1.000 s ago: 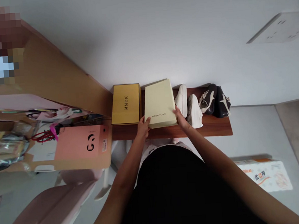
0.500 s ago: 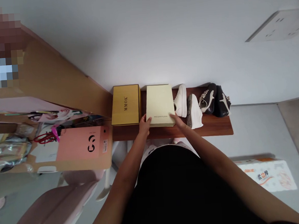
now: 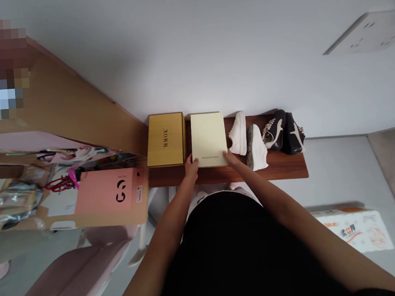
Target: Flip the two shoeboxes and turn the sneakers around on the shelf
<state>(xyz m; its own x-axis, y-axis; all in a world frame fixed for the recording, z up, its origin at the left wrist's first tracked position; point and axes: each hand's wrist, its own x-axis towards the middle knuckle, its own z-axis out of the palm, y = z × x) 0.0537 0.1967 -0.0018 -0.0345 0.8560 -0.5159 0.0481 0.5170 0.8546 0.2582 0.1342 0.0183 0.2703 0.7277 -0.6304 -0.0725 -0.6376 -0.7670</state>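
Note:
A cream shoe box (image 3: 208, 136) marked MEIZHIYUAN is between my two hands on the brown wooden shelf (image 3: 280, 173). My left hand (image 3: 191, 167) grips its near left corner, thumb on the front edge. At the near right corner, my right hand (image 3: 231, 158) holds the box, its fingers partly hidden by the side. A yellow MMOK box (image 3: 166, 139) stands just left, with a narrow gap between the two. To the right are white sneakers (image 3: 239, 134), one upright and one tipped on its side, then black shoes with white trim (image 3: 275, 131).
On the left, a desk (image 3: 101, 219) carries a pink box (image 3: 102, 190), red-handled scissors (image 3: 58, 184) and plastic packets. A pink chair (image 3: 74, 278) stands below it. A white tissue pack (image 3: 357, 230) lies on the floor at right. The wall rises behind the shelf.
The cream box has slid a little to the left, toward the yellow box, and the gap to the white sneakers has widened. My right hand moved left with it.

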